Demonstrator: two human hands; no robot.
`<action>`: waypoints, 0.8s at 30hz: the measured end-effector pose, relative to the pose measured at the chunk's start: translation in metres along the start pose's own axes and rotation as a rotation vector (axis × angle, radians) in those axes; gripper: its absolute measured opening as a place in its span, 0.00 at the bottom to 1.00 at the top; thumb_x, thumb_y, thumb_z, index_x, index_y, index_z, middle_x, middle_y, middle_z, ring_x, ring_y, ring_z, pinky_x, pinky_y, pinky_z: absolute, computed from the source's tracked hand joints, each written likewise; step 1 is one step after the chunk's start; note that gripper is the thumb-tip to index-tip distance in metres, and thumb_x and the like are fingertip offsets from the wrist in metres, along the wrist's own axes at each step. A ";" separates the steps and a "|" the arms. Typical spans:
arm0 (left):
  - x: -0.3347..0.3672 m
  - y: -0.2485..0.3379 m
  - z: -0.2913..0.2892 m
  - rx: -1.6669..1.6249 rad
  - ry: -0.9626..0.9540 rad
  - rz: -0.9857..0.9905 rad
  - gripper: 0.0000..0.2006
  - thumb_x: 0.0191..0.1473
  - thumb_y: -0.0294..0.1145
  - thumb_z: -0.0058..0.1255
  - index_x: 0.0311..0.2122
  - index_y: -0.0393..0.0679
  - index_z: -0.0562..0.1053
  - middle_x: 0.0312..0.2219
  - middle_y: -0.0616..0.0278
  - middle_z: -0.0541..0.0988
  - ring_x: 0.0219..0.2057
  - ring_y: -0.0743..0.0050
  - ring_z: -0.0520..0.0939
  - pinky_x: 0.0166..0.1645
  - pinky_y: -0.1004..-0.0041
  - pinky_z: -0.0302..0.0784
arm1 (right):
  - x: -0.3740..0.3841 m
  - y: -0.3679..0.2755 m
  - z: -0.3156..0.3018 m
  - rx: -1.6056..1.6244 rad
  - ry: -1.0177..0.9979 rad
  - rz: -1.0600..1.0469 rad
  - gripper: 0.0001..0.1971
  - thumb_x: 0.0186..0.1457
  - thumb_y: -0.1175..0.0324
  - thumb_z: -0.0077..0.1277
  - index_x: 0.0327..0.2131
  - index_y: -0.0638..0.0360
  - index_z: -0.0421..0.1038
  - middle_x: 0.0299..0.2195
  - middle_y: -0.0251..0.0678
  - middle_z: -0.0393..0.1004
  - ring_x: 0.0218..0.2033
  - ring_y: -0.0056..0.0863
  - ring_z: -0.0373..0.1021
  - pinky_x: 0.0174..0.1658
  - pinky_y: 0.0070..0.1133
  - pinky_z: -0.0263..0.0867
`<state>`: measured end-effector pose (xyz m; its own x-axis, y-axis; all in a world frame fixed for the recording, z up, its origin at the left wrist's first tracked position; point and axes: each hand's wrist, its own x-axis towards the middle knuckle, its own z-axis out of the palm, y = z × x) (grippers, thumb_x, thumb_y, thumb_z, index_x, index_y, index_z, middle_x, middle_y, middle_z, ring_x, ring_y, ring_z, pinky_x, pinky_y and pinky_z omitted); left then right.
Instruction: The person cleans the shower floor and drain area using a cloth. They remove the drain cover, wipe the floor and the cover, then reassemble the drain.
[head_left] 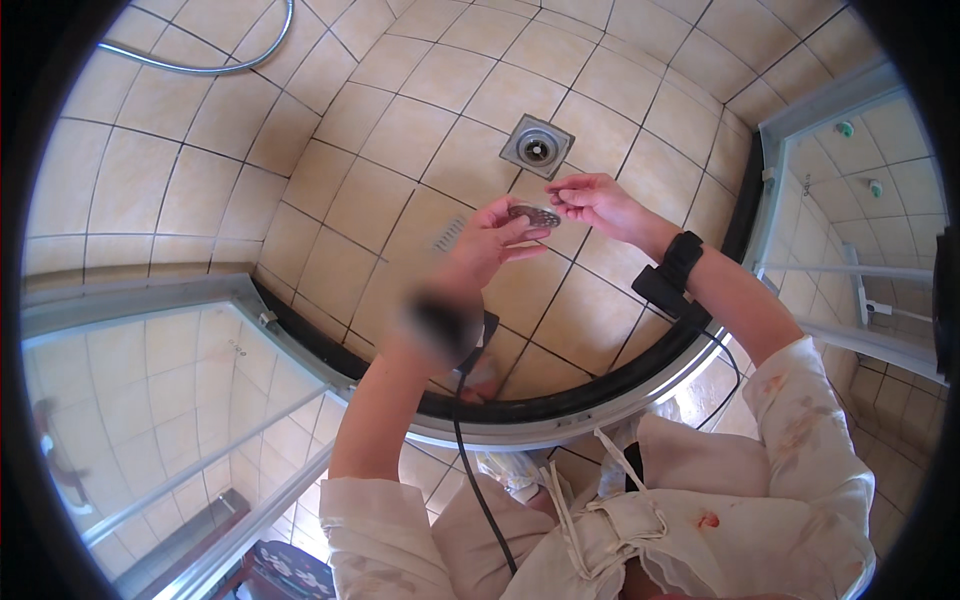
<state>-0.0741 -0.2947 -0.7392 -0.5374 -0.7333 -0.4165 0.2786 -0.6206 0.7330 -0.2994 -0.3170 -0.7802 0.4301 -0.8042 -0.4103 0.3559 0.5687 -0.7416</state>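
My left hand (492, 241) is closed on a round metal drain strainer (536, 215) with small holes, held tilted above the tiled floor. To its right, my right hand (599, 205) has thumb and fingers pinched together beside the strainer's rim. Something small and dark may be between these fingertips, but I cannot make it out. Just beyond both hands, a square metal floor drain (538, 147) is uncovered, and its round inner opening shows. On the floor left of my left hand lies a slotted metal piece (449, 235).
A curved black and metal shower sill (560, 412) crosses between me and the drain. Glass panels (170, 400) stand at left and right (850, 190). A metal shower hose (215, 70) hangs at the far left. Black cables (470, 450) run from the devices on my wrists.
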 end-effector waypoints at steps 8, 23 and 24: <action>-0.015 0.014 0.008 0.252 -0.061 0.284 0.11 0.50 0.18 0.49 0.40 0.41 0.71 0.39 0.62 0.74 0.40 0.76 0.75 0.48 0.76 0.69 | -0.023 -0.029 0.025 -0.136 -0.009 -0.110 0.08 0.53 0.71 0.53 0.36 0.62 0.75 0.26 0.27 0.74 0.25 0.14 0.65 0.29 0.13 0.63; -0.025 0.018 0.051 0.357 0.231 0.459 0.16 0.54 0.19 0.43 0.49 0.43 0.68 0.34 0.65 0.76 0.32 0.84 0.76 0.31 0.84 0.72 | -0.057 -0.068 0.050 -0.137 0.048 -0.311 0.05 0.55 0.72 0.51 0.34 0.60 0.75 0.28 0.26 0.74 0.22 0.11 0.62 0.26 0.11 0.58; -0.025 0.018 0.053 0.368 0.247 0.489 0.16 0.55 0.19 0.42 0.49 0.42 0.68 0.34 0.65 0.75 0.32 0.85 0.76 0.29 0.85 0.72 | -0.061 -0.068 0.056 -0.176 0.073 -0.322 0.05 0.55 0.72 0.51 0.34 0.60 0.75 0.28 0.26 0.74 0.22 0.11 0.62 0.26 0.11 0.59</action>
<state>-0.0975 -0.2732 -0.6869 -0.2069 -0.9760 -0.0675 0.1301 -0.0958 0.9869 -0.3036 -0.2969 -0.6748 0.2570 -0.9508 -0.1731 0.3125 0.2513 -0.9161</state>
